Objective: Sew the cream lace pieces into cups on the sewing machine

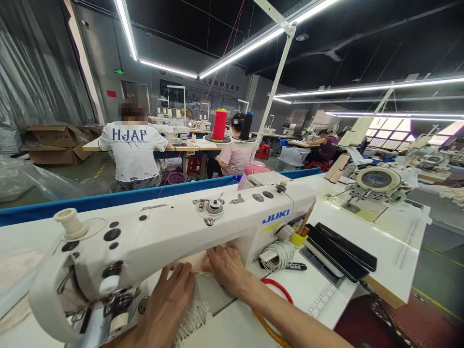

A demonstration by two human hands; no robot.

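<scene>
My left hand (168, 295) is under the arm of the white JUKI sewing machine (217, 227), fingers bent and closed on a pale fringed cloth (194, 316). Loose off-white threads hang from the cloth beside that hand. To the right, my right hand (226, 270) reaches beneath the machine arm, its fingers curled on the far part of the cloth. The arm partly hides those fingertips and much of the cloth. The needle end of the machine is to the left of both hands.
A coil of cord (278, 256), a black marker (295, 266), a yellow cup (299, 238) and black trays (337, 251) lie right of the machine. A red hoop (279, 285) is near my right forearm. Another machine (379, 181) stands farther right; people sit ahead.
</scene>
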